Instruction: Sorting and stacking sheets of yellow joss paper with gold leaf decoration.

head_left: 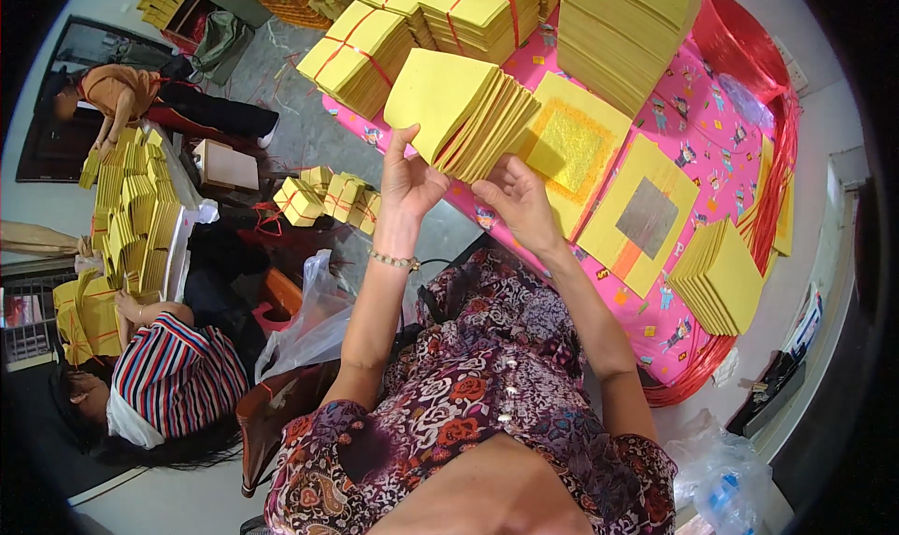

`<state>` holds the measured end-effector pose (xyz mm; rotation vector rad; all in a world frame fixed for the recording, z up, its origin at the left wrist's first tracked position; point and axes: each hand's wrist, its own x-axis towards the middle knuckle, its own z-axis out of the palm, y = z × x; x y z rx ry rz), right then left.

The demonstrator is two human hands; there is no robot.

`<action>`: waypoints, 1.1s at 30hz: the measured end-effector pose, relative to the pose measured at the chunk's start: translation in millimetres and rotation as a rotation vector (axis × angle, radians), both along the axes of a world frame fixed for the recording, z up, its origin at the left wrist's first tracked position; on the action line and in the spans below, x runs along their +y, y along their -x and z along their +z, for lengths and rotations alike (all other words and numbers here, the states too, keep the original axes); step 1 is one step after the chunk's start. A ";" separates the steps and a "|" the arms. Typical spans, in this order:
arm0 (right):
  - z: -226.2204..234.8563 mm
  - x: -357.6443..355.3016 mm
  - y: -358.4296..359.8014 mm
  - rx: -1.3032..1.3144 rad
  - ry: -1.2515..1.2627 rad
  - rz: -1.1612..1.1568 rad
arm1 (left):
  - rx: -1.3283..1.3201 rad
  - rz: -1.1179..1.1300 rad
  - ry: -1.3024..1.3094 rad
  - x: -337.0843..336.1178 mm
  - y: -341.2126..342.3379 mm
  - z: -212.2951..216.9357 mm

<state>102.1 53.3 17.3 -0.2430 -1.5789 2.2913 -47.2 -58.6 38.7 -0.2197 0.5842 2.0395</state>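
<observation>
A thick stack of yellow paper (449, 113) is raised over the near left edge of the pink table, its layers fanned a little apart along the right side. My left hand (410, 177) grips its lower left corner, thumb on the front face. At the lower right corner, the curled fingers of my right hand (517, 202) press against the layers; some fingertips are hidden. Just beyond my right hand lies a yellow sheet with a gold square (567, 151). Beside that is a yellow sheet with a silver-grey square (648, 215).
Red-tied yellow paper bundles (473, 15) and a tall stack (623, 38) stand at the back of the pink table (698, 184). A fanned pile (716, 277), red strings (773, 198) and a red bucket (740, 43) sit rightward. Two people work at left by a paper-covered table.
</observation>
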 end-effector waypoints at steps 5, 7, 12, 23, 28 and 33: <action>4.0 -4.6 -0.9 -0.042 -0.047 -0.021 | 0.011 0.026 0.005 -1.7 -0.2 -0.1; 3.5 -6.8 -0.2 -0.042 -0.049 -0.031 | -0.022 -0.005 -0.020 -2.9 1.5 -2.2; 1.8 -9.4 -1.6 -0.030 -0.209 -0.111 | -0.002 -0.016 -0.040 -2.9 2.6 -3.8; 0.1 -21.2 -3.3 -0.070 -0.349 -0.237 | 0.014 -0.078 -0.091 -2.9 6.2 -14.2; 6.9 -23.5 -5.6 -0.179 -0.435 -0.232 | 0.000 -0.063 -0.091 -3.5 4.4 -14.6; 3.0 -25.5 -1.9 -0.113 -0.479 -0.269 | -0.022 -0.045 -0.072 -2.0 3.3 -14.5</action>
